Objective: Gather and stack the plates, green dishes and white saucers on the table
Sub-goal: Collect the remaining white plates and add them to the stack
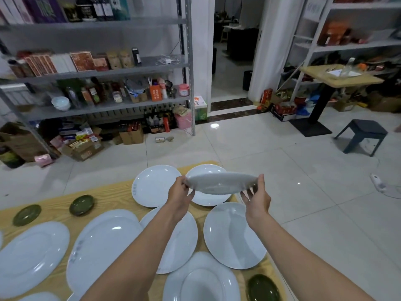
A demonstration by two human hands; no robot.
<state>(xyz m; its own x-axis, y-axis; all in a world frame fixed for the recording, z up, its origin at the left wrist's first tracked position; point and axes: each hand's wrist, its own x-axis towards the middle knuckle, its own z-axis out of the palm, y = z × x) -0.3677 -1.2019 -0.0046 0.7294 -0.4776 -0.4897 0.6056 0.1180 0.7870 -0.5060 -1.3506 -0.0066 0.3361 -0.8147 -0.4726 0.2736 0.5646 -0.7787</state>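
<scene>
The near plate [201, 279] and a green dish [263, 287] lay flat and unstacked on the table [54, 203]. Farther out, the left grip [180, 192] and right grip [257, 195] each clasped a rim of the held plate [221, 183], which was raised above the far plate [204, 169]. The job looked barely begun: the other plates lay singly or overlapping, two more green dishes sat apart at the left, and no stack or saucer showed.

White plates [232, 233] crowd the near and right worktop [104, 192], rims close or overlapping. Bare worktop lies far left, around two green dishes [81, 205]. A raised plate [221, 182] hangs over the far right.
</scene>
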